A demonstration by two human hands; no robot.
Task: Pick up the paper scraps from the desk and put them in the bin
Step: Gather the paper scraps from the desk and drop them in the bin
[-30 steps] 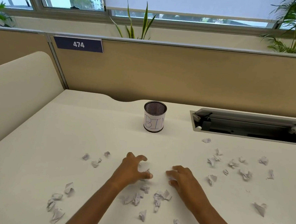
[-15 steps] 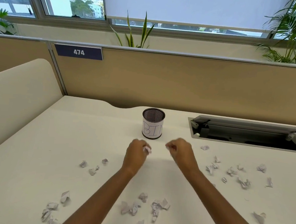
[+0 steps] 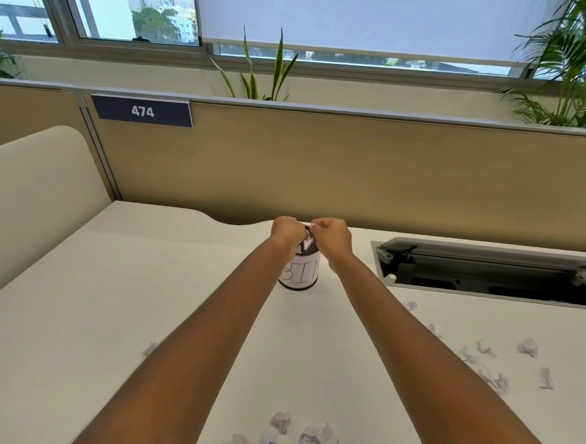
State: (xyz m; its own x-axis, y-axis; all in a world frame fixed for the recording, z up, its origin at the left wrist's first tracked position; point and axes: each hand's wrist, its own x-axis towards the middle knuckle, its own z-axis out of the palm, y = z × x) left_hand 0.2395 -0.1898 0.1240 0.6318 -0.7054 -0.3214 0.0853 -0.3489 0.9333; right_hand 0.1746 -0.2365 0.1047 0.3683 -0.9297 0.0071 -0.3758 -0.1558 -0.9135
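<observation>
The bin (image 3: pixel 300 275), a small black mesh cup with a white label reading BIN, stands at the back middle of the white desk (image 3: pixel 108 296). Both my hands hover right over its mouth, almost touching each other. My left hand (image 3: pixel 285 233) pinches a white paper scrap (image 3: pixel 306 244) that hangs into the opening. In the fingertips of my right hand (image 3: pixel 331 238) a small white scrap (image 3: pixel 313 226) shows. Several crumpled scraps lie near the desk's front edge (image 3: pixel 317 439) and several more at the right (image 3: pixel 527 347).
An open cable hatch (image 3: pixel 487 268) is sunk into the desk right of the bin. A tan partition (image 3: pixel 356 170) with a 474 sign closes the back, and a cream side panel (image 3: pixel 36 185) the left. One scrap (image 3: pixel 149 348) lies left of my left forearm.
Both hands took scraps from the desk's front, rose and moved forward from the desk to just above the bin's mouth. The view tilted up with them.
</observation>
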